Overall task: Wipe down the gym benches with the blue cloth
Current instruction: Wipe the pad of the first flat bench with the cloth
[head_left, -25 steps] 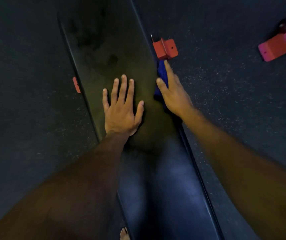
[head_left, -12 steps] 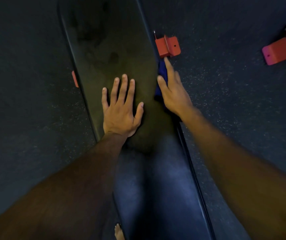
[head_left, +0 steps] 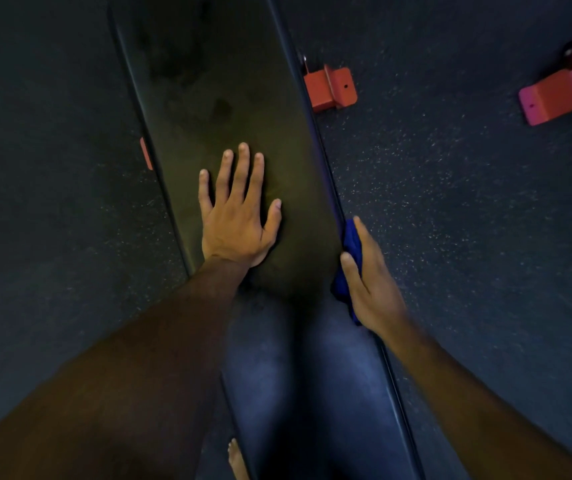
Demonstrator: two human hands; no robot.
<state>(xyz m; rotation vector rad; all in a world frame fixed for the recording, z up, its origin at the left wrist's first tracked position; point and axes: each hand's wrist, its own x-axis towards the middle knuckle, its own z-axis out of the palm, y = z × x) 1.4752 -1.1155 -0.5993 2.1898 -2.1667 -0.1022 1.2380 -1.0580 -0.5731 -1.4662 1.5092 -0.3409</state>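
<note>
On the dark gym bench point(head_left: 229, 81), the left hand point(head_left: 238, 223) lies flat with its fingers point(head_left: 239, 171) spread wide. At the bench's right edge, the right hand point(head_left: 373, 282) presses the blue cloth point(head_left: 348, 251) with fingers close together.

the bench point(head_left: 229, 81) pad is black with some darker stains. the cloth point(head_left: 350, 244) is deep blue. the floor point(head_left: 451, 188) is dark grey with small light specks. two brackets point(head_left: 329, 88) on the floor are orange-red, one looks more pink.
</note>
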